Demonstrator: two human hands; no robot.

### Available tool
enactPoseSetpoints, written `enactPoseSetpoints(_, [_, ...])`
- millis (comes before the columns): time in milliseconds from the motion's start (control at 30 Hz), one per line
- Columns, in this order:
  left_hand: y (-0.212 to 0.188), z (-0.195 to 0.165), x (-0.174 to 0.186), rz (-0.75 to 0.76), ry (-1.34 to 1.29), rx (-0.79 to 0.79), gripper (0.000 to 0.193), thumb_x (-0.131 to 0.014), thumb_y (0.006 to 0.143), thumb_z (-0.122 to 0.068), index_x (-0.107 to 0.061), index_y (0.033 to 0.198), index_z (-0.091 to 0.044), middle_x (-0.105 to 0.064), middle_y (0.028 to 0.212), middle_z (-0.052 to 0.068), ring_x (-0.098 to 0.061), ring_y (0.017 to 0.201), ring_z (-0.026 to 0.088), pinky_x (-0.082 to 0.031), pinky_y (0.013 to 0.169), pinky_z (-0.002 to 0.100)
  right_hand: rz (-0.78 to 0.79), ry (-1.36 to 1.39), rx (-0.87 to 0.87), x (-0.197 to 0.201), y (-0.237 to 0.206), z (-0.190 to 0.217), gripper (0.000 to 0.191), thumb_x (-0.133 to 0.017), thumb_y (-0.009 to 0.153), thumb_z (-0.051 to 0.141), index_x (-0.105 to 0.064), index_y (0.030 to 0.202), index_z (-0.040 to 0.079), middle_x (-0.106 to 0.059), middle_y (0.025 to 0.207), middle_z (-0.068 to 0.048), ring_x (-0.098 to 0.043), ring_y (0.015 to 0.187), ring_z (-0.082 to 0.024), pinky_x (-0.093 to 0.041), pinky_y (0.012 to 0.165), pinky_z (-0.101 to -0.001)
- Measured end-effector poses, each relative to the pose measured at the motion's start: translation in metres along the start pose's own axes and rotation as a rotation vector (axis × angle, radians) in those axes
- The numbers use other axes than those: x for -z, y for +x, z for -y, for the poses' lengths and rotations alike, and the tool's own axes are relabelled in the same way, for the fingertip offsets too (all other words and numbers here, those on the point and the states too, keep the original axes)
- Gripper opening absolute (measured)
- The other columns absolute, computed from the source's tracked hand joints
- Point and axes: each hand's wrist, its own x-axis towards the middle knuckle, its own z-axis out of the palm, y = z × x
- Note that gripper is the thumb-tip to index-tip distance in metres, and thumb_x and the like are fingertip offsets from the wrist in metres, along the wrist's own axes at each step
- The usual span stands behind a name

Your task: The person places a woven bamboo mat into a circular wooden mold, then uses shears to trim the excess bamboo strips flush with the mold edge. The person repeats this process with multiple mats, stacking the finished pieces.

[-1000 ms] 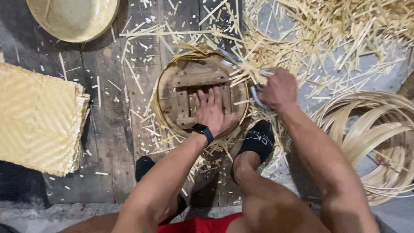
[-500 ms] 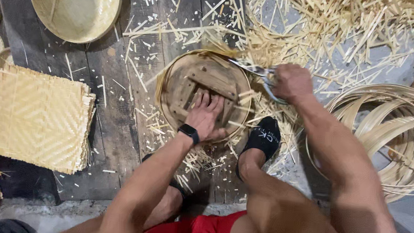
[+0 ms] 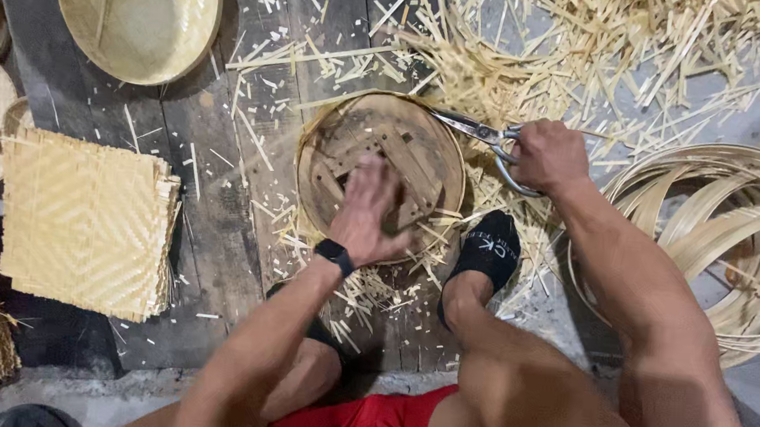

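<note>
While the left hand (image 3: 369, 214) presses flat, fingers spread, on the round wooden form (image 3: 382, 170) and the woven bamboo mat under it, the right hand (image 3: 545, 155) is closed around the handles of metal scissors (image 3: 483, 135), their blades at the form's far rim on the right-hand side. This looks like trimming the mat's overhang around the form; the next cut likely calls for turning the work under the left palm. Bamboo offcuts (image 3: 541, 44) lie beyond both hands, square woven mats (image 3: 86, 220) well left of the left hand.

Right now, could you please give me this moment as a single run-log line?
left hand: flat on round wooden form | right hand: holds scissors at form's rim | bamboo trimmings around
</note>
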Motion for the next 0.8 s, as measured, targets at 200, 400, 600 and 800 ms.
enactPoseSetpoints(200, [0.053, -0.056, -0.037, -0.413, -0.506, 0.568, 0.137, -0.081, 0.074, -0.057, 0.009, 0.16, 0.0, 0.006, 0.169, 0.028, 0.018, 0.154, 0.049, -0.003, 0.124, 0.06, -0.303, -0.084, 0.088, 0.003, 0.009, 0.021, 0.054, -0.072, 0.078, 0.053, -0.069, 0.094, 0.001, -0.061, 0.083, -0.015, -0.06, 0.08, -0.027, -0.055, 0.074, -0.0421])
enactPoseSetpoints(400, [0.031, -0.038, -0.041, -0.399, -0.381, 0.286, 0.13, -0.084, 0.071, -0.032, 0.004, 0.162, -0.002, -0.001, 0.17, 0.027, 0.012, 0.156, 0.05, -0.003, 0.127, 0.061, -0.083, 0.062, 0.027, -0.005, -0.002, 0.007, 0.051, -0.064, 0.096, 0.051, -0.069, 0.121, 0.006, -0.067, 0.105, -0.018, -0.064, 0.096, -0.028, -0.056, 0.085, -0.0453])
enactPoseSetpoints(600, [0.024, -0.043, -0.033, -0.4, -0.399, 0.183, 0.126, -0.083, 0.074, -0.028, 0.001, 0.164, -0.001, -0.006, 0.172, 0.026, 0.007, 0.158, 0.052, -0.006, 0.129, 0.059, -0.206, 0.025, -0.001, -0.015, -0.003, 0.01, 0.064, -0.076, 0.077, 0.056, -0.07, 0.107, 0.0, -0.066, 0.092, -0.02, -0.065, 0.083, -0.032, -0.056, 0.069, -0.0465])
enactPoseSetpoints(800, [0.019, -0.028, -0.02, -0.287, -0.35, 0.112, 0.128, -0.084, 0.068, -0.026, 0.0, 0.162, -0.003, -0.007, 0.17, 0.026, 0.005, 0.156, 0.049, -0.004, 0.127, 0.059, -0.03, 0.099, -0.025, -0.008, -0.004, 0.005, 0.041, -0.069, 0.081, 0.038, -0.072, 0.113, 0.013, -0.066, 0.104, -0.016, -0.065, 0.099, -0.032, -0.056, 0.086, -0.0467])
